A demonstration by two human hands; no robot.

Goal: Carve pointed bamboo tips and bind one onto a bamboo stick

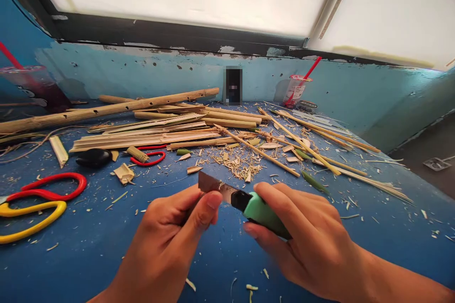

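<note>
My right hand is wrapped round the mint-green handle of a utility knife. Its long metal blade sticks out to the left. My left hand is closed in a pinch right beside the blade, thumb tip against it. Whatever the left fingers hold is hidden behind them. Both hands hover just above the blue table, near its front edge.
Split bamboo strips and a long bamboo pole lie across the back. Thin sticks fan out right. Shavings sit ahead of the blade. Red scissors and yellow scissors lie left. A cup with a red straw stands by the wall.
</note>
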